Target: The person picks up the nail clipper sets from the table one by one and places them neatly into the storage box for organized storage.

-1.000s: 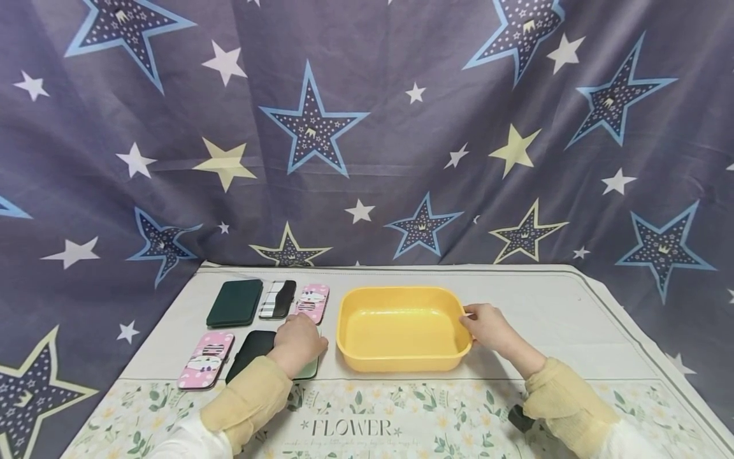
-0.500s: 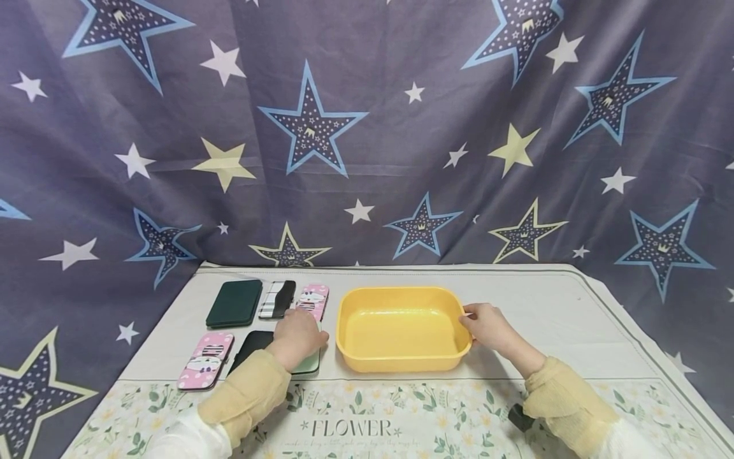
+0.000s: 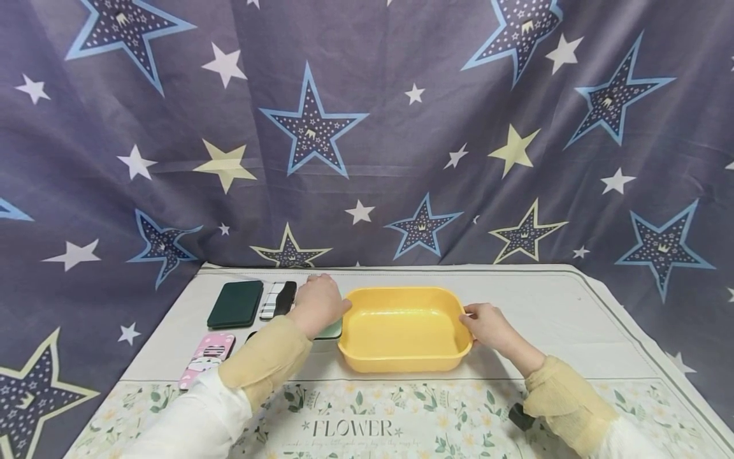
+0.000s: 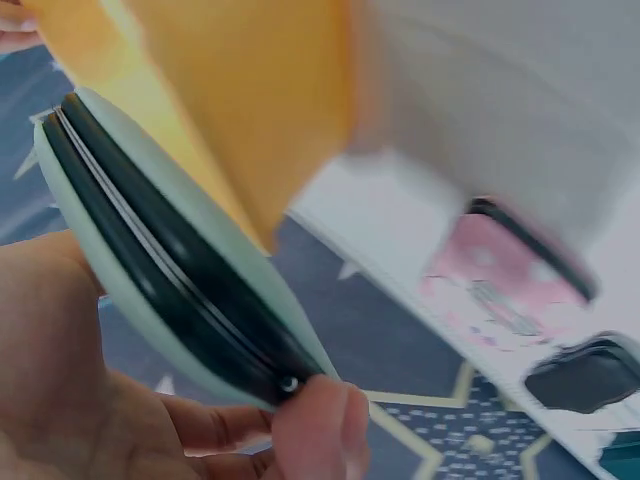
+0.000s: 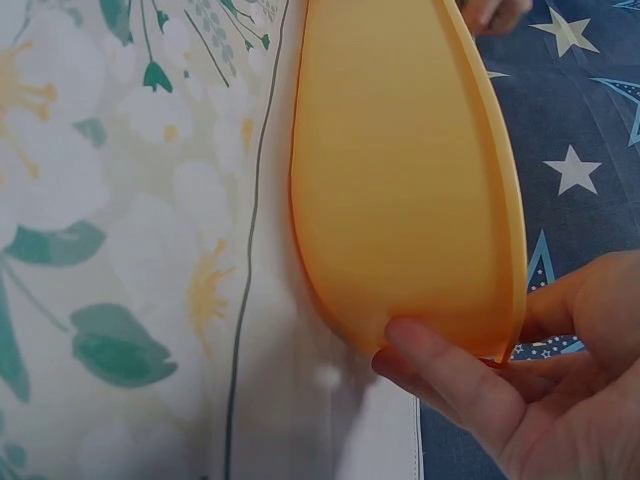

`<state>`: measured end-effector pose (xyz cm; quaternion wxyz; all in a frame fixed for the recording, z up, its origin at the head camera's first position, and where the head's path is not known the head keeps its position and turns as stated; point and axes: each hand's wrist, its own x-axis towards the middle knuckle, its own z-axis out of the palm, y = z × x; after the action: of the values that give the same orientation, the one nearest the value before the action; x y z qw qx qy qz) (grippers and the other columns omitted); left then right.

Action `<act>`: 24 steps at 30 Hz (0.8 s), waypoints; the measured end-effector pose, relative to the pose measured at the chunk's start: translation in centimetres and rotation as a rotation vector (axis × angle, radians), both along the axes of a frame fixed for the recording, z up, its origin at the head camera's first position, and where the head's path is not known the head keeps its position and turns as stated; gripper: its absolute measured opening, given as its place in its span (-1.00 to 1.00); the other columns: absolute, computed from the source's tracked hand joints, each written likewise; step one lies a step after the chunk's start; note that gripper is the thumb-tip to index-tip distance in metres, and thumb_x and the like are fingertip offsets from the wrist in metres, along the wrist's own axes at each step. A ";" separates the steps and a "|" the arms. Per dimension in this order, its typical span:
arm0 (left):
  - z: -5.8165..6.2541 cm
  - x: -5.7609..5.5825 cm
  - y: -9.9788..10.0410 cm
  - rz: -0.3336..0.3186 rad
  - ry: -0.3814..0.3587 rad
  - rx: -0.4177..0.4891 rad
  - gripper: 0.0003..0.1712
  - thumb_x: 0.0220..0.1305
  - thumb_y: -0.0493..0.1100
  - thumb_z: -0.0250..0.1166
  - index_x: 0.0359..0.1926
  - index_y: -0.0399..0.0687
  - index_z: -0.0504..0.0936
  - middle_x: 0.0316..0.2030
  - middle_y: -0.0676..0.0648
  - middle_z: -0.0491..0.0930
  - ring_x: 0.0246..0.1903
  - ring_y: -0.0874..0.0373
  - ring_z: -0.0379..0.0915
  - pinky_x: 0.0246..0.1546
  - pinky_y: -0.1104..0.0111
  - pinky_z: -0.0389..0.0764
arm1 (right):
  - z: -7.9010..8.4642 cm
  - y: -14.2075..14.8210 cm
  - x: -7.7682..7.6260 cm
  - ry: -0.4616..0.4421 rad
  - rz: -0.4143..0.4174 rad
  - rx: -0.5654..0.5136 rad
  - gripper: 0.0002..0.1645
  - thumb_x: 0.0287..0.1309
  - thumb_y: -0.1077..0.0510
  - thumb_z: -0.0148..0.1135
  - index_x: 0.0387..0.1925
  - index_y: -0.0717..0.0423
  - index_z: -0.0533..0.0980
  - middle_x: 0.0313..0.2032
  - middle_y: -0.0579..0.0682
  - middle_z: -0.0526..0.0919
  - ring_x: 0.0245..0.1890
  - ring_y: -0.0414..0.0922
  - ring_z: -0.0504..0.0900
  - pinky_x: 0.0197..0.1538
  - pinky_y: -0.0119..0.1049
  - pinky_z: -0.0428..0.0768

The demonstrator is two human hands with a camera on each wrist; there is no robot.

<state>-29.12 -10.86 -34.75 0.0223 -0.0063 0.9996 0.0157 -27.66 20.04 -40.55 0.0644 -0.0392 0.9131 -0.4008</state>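
Observation:
My left hand (image 3: 318,305) grips a pale green case (image 4: 190,260) with dark edges and a metal seam, held close beside the yellow basin's left end. Its thumb tip presses near the small clasp in the left wrist view. My right hand (image 3: 490,326) pinches the right rim of the yellow basin (image 3: 401,364), thumb on the outer wall in the right wrist view. No case shows inside the basin. A pink case (image 4: 500,275) lies beyond the left hand, hidden behind it in the head view.
Left on the table lie a dark green case (image 3: 235,305), a black-and-white checked case (image 3: 281,298) and a pink cartoon case (image 3: 206,354). A black case (image 3: 251,335) is mostly covered by the left forearm. A starry curtain (image 3: 367,140) hangs behind the table.
My left hand has lifted the pale green case from the front of the group and moved it right and away from me, towards the basin. The right hand stays on the rim.

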 end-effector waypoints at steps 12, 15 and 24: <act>1.6 -1.0 6.6 -0.068 0.022 0.038 -0.18 -0.01 0.21 0.17 0.09 -0.36 0.35 -0.06 -0.31 0.45 -0.09 -0.06 0.42 -0.23 0.21 0.54 | -0.1 0.1 -0.1 0.004 -0.011 0.000 -0.57 0.19 0.22 -0.03 0.03 0.44 0.36 -0.17 0.36 0.56 -0.46 -0.03 0.64 -0.55 -0.33 0.58; 1.7 -1.1 8.4 -0.074 -0.012 0.034 -0.15 0.02 0.24 0.14 0.15 -0.33 0.30 0.04 -0.31 0.41 -0.01 -0.06 0.39 -0.17 0.22 0.53 | -0.1 0.2 -0.1 0.011 -0.009 0.001 -0.57 0.19 0.22 -0.03 0.03 0.44 0.36 -0.17 0.36 0.56 -0.46 -0.03 0.64 -0.56 -0.33 0.58; -0.3 -1.2 13.8 -0.104 -0.073 0.059 -0.30 0.02 0.29 0.12 -0.02 -0.19 0.46 -0.15 -0.12 0.50 -0.15 0.08 0.41 -0.23 0.29 0.52 | 0.0 0.0 -0.1 -0.007 -0.014 -0.009 -0.56 0.20 0.21 -0.03 0.03 0.44 0.35 -0.16 0.36 0.55 -0.44 -0.03 0.64 -0.54 -0.33 0.58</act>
<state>-30.27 2.92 -35.01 0.0596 0.0459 0.9962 0.0438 -27.75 20.05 -40.54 0.0649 -0.0318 0.9113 -0.4054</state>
